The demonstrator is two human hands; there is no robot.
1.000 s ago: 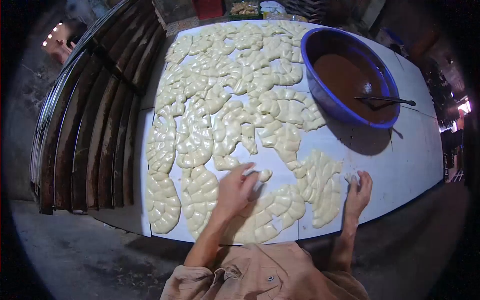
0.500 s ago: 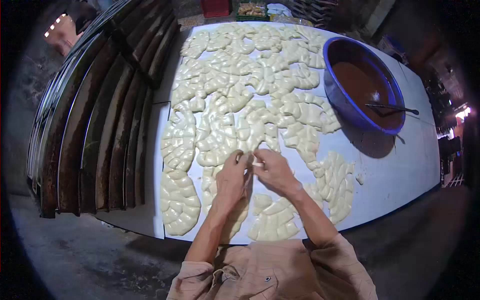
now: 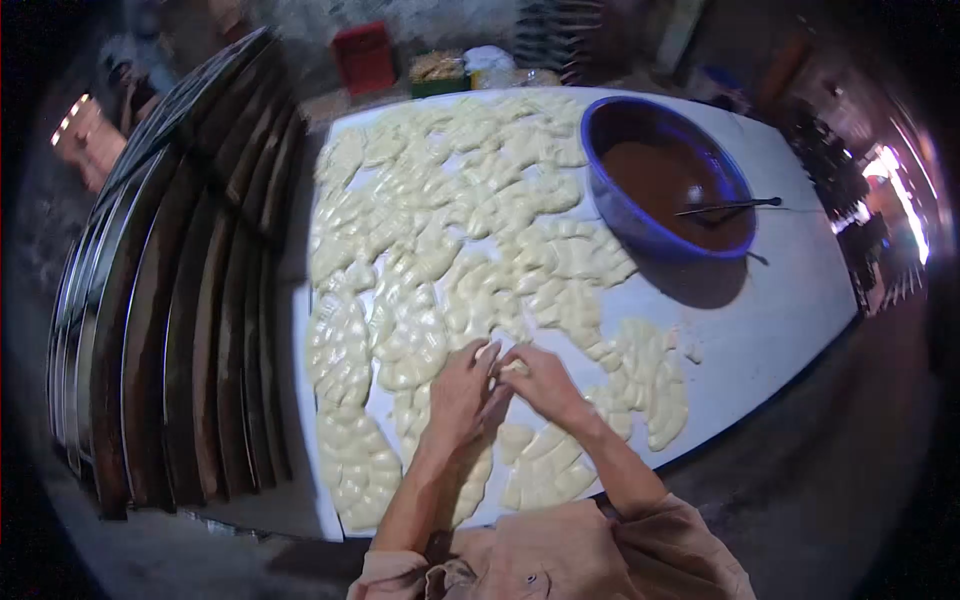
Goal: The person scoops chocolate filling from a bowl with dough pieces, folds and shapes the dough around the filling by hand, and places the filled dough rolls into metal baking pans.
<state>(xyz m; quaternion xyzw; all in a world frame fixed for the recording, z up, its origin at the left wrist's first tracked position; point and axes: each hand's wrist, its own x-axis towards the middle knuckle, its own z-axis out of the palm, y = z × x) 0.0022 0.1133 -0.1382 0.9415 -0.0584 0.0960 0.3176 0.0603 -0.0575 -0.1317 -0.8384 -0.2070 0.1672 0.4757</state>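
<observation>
Pale, glossy pieces of dough [image 3: 405, 330] lie side by side over much of the white tabletop. My left hand [image 3: 463, 392] and my right hand [image 3: 543, 385] meet above the near middle of this spread, fingertips almost touching. Both sets of fingers are closed in a pinch on a small pale dough piece [image 3: 516, 368], mostly hidden by the fingers. Below my right hand lies a segmented dough slab [image 3: 548, 465]. Another dough slab [image 3: 358, 465] is left of my left forearm.
A blue basin [image 3: 640, 222] of brown liquid, with a dark-handled tool [image 3: 735, 206] in it, stands at the table's right. Stacked dark trays [image 3: 190, 300] crowd the left edge. Behind the table are a red crate [image 3: 364, 58] and a green crate [image 3: 438, 82].
My view has tilted up and shifted right, so the table sits lower and further left. My hands stay close together, and their fingers have moved slightly around the dough piece.
</observation>
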